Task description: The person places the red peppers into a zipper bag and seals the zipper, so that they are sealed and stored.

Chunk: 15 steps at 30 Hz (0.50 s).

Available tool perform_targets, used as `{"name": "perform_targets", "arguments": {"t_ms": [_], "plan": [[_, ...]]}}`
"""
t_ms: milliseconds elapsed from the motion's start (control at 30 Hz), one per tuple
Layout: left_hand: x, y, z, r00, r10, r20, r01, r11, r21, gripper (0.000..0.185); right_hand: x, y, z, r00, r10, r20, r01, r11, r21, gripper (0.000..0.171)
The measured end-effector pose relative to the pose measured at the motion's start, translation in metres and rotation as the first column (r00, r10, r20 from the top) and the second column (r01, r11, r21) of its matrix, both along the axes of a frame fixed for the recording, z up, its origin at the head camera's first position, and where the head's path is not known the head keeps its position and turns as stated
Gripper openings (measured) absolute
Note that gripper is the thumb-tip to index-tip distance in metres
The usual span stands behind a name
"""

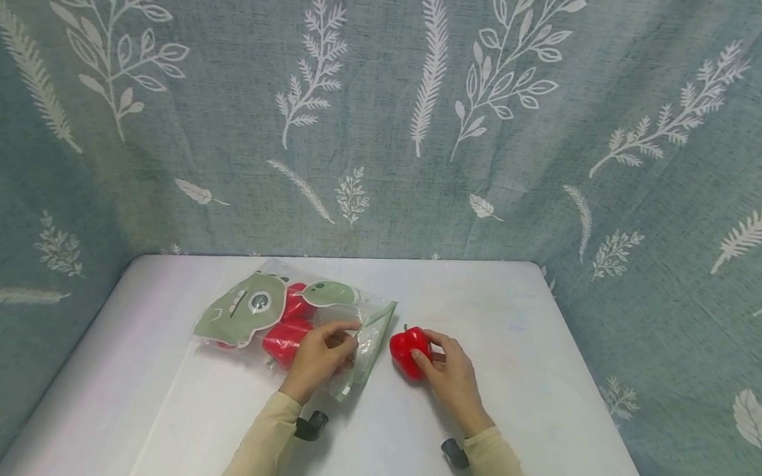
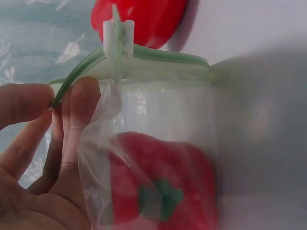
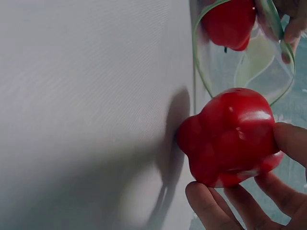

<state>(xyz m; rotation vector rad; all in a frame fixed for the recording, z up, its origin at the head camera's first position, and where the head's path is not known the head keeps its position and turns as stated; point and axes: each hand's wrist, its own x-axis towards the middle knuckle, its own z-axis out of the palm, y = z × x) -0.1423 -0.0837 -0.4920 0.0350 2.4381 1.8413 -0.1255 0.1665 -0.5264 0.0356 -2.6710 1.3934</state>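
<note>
A clear zip bag (image 1: 369, 350) with a green cartoon face lies on its side on the table, several red bell peppers (image 1: 285, 338) inside. My left hand (image 1: 323, 352) pinches the bag's green zip edge between thumb and fingers. In the left wrist view a white slider (image 2: 127, 37) sits on that zip (image 2: 168, 56), and one pepper (image 2: 132, 172) with a green stem shows through the plastic. My right hand (image 1: 454, 377) grips another red bell pepper (image 1: 405, 347) just right of the bag's mouth. From the right wrist, the mouth gapes behind this pepper (image 3: 235, 129).
The white table (image 1: 519, 334) extends to both sides and in front of me. A green leaf-patterned cloth (image 1: 373, 157) stands behind it and along its sides. Dark straps with small cameras (image 1: 454, 454) sit on my wrists.
</note>
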Motion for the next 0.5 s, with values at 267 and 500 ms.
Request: {"name": "perform_targets", "arguments": {"t_ms": [267,500], "plan": [[-0.001,0.000,0.000,1.000,-0.006,0.019,0.006,1.000,-0.001,0.030,-0.002,-0.015,0.001,0.999,0.040,0.017,-0.039,0.998,-0.044,0.050],[0.000,0.000,0.002,1.000,0.000,0.025,0.000,1.000,-0.009,0.031,-0.002,-0.025,0.002,0.998,0.053,0.019,-0.051,0.995,-0.083,0.049]]}}
